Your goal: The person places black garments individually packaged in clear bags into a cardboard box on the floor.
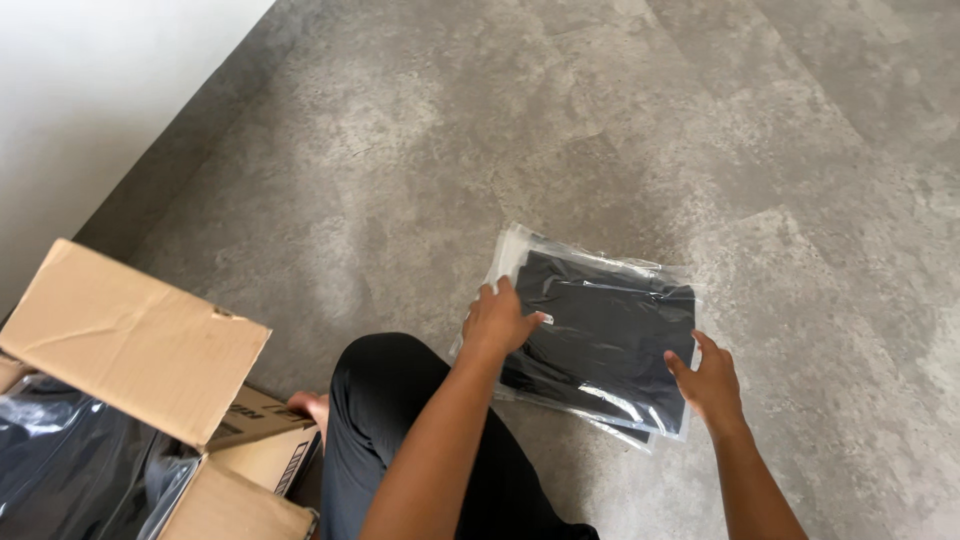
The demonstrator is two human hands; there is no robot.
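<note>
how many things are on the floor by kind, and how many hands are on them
clear bagged black garments, in a stack: at least 2, exact number hidden
open cardboard box: 1
hands on the stack: 2, left hand and right hand
total: at least 3 things, 2 hands

Both hands (497, 322) (708, 384) forward, fingers spread

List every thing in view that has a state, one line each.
Cardboard box: open, flap raised, dark plastic-wrapped contents inside.
Clear bags of black garments: sealed, stacked flat on the grey floor.
Left hand: palm down, pressing on the top bag.
Right hand: open, touching the stack's right edge.
</note>
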